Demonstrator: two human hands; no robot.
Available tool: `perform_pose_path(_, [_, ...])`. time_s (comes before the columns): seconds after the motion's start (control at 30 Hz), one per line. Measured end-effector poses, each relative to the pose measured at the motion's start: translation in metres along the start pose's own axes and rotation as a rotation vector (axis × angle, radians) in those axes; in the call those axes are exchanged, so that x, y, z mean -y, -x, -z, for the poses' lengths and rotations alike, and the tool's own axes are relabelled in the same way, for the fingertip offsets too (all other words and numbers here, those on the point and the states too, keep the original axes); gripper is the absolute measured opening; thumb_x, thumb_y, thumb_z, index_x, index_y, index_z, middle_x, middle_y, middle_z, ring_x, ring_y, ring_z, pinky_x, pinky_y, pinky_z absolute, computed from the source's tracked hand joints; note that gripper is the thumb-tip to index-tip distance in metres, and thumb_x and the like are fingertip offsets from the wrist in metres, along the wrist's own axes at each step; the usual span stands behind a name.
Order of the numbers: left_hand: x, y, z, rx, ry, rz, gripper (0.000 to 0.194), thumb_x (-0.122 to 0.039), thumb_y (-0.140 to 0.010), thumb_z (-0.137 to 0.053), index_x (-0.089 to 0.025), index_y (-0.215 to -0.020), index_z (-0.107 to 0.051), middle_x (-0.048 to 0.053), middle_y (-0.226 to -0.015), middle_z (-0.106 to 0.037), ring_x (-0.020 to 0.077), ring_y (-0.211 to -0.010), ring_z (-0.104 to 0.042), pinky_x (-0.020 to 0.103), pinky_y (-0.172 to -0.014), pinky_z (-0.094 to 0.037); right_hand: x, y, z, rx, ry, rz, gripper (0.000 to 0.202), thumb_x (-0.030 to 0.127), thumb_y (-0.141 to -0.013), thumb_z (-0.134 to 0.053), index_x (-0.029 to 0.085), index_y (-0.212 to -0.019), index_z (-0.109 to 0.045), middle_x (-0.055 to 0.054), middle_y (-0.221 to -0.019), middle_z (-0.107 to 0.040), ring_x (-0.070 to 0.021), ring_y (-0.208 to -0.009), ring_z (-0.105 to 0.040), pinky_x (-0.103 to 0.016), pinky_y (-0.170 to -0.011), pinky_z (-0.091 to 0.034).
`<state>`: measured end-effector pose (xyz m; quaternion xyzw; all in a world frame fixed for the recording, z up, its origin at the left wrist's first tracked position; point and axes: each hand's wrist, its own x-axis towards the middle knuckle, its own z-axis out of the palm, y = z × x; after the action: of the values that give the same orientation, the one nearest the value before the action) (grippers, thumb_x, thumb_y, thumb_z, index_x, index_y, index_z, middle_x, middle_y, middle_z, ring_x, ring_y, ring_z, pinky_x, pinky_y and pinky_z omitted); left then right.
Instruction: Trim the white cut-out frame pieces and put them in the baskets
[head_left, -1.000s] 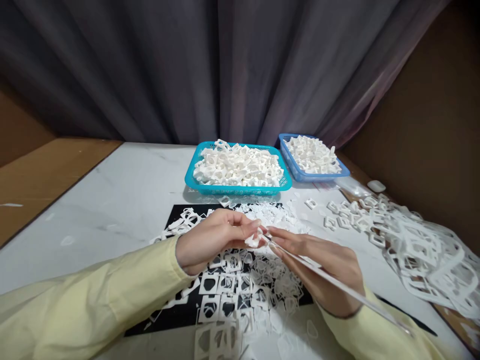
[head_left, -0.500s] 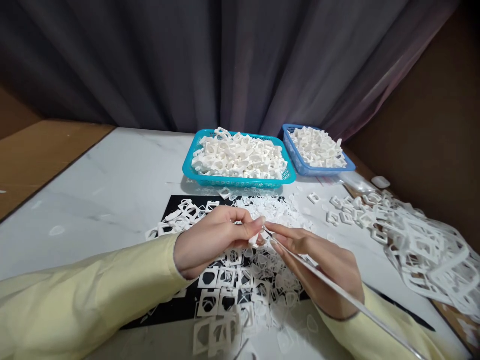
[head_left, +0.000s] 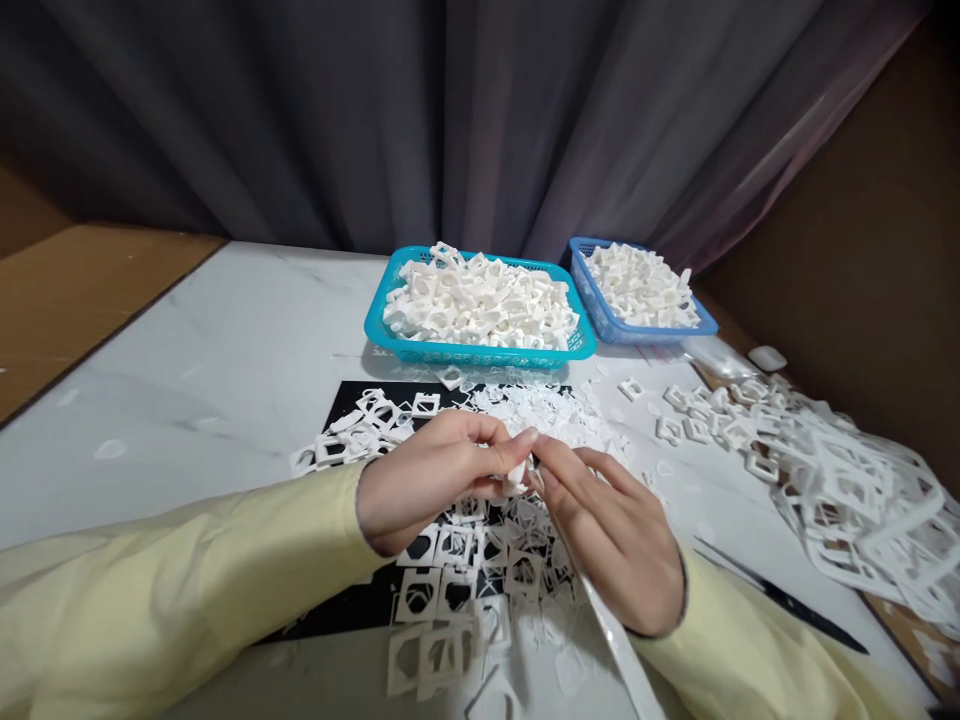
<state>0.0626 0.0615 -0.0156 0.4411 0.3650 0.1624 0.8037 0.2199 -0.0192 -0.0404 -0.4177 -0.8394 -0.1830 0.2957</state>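
Over the middle of the mat, my left hand point(head_left: 439, 470) pinches a small white plastic piece point(head_left: 515, 480) between thumb and fingers, which cover most of it. My right hand point(head_left: 611, 530) meets it fingertip to fingertip, closed around a long, thin, pale flat strip point(head_left: 619, 650). This strip runs from the fingers down past the palm to the bottom edge; its kind is unclear. Beneath both hands, square white frames with cut-out holes point(head_left: 418, 595) lie in rows on a black mat point(head_left: 337, 612). Thin translucent scraps point(head_left: 547, 415) are heaped behind the hands.
A teal basket point(head_left: 480, 355) and a blue basket point(head_left: 641, 333), both heaped with white pieces, stand at the back. On the right lie a tangle of white plastic frames point(head_left: 877, 520) and a dark, slender, pointed tool point(head_left: 795, 605). A grey curtain point(head_left: 375, 120) hangs behind.
My right hand has turned and shifted slightly left, its fingers closing up to the piece. The strip has swung steeper and shows a broader face. My left hand stays nearly in place.
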Motion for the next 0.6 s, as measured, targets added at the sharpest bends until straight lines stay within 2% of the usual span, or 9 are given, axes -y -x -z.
perform_pose_path(0.13, [0.002, 0.003, -0.002, 0.014, -0.013, 0.047, 0.029, -0.032, -0.071, -0.068, -0.014, -0.059, -0.049, -0.001, -0.065, -0.055, 0.0116, -0.067, -0.050, 0.026, -0.069, -0.037, -0.012, 0.004, -0.009, -0.020, 0.061, 0.004, 0.019, 0.003, -0.088, -0.039, 0.006, -0.090, -0.058, -0.025, -0.099, -0.067, -0.0264, -0.096, -0.064, -0.039, -0.074, -0.054])
perform_pose_path(0.23, [0.003, 0.006, -0.003, 0.029, -0.052, 0.099, 0.028, -0.033, -0.072, -0.067, -0.016, -0.060, -0.048, 0.001, -0.067, -0.059, 0.0146, -0.073, -0.054, 0.028, -0.072, -0.037, -0.024, 0.003, -0.006, -0.023, 0.029, -0.176, 0.015, 0.004, -0.086, -0.045, 0.011, -0.086, -0.058, -0.020, -0.101, -0.068, -0.0231, -0.086, -0.067, -0.036, -0.069, -0.056])
perform_pose_path(0.3, [0.002, 0.007, -0.003, 0.006, -0.066, 0.069, 0.026, -0.031, -0.074, -0.065, -0.016, -0.061, -0.048, 0.001, -0.070, -0.059, 0.0147, -0.075, -0.055, 0.029, -0.076, -0.037, -0.026, 0.001, 0.001, -0.117, -0.113, -0.317, 0.013, 0.003, -0.081, -0.054, 0.016, -0.082, -0.056, -0.011, -0.097, -0.070, -0.0185, -0.082, -0.068, -0.029, -0.067, -0.057])
perform_pose_path(0.37, [0.000, 0.007, -0.003, -0.019, -0.076, 0.019, 0.024, -0.030, -0.076, -0.062, -0.016, -0.062, -0.049, 0.001, -0.072, -0.059, 0.0144, -0.077, -0.054, 0.029, -0.077, -0.037, -0.022, -0.001, 0.010, -0.168, -0.273, -0.393, 0.014, 0.004, -0.078, -0.059, 0.017, -0.079, -0.056, -0.007, -0.092, -0.072, -0.0165, -0.084, -0.069, -0.023, -0.067, -0.057])
perform_pose_path(0.47, [-0.002, 0.006, -0.004, -0.039, -0.081, -0.028, 0.025, -0.028, -0.077, -0.061, -0.016, -0.060, -0.048, 0.000, -0.070, -0.056, 0.0137, -0.074, -0.052, 0.028, -0.073, -0.037, -0.014, -0.003, 0.021, -0.097, -0.448, -0.436, 0.010, 0.007, -0.079, -0.060, 0.016, -0.077, -0.057, -0.007, -0.093, -0.071, -0.0164, -0.089, -0.068, -0.020, -0.071, -0.056])
perform_pose_path(0.6, [0.000, 0.005, -0.005, -0.052, -0.131, -0.041, 0.028, -0.031, -0.077, -0.060, -0.016, -0.059, -0.045, -0.003, -0.062, -0.049, 0.0116, -0.063, -0.044, 0.028, -0.065, -0.032, -0.008, -0.007, 0.024, -0.038, -0.507, -0.390, 0.011, 0.006, -0.079, -0.059, 0.017, -0.079, -0.056, -0.007, -0.095, -0.071, -0.0160, -0.089, -0.068, -0.022, -0.071, -0.056])
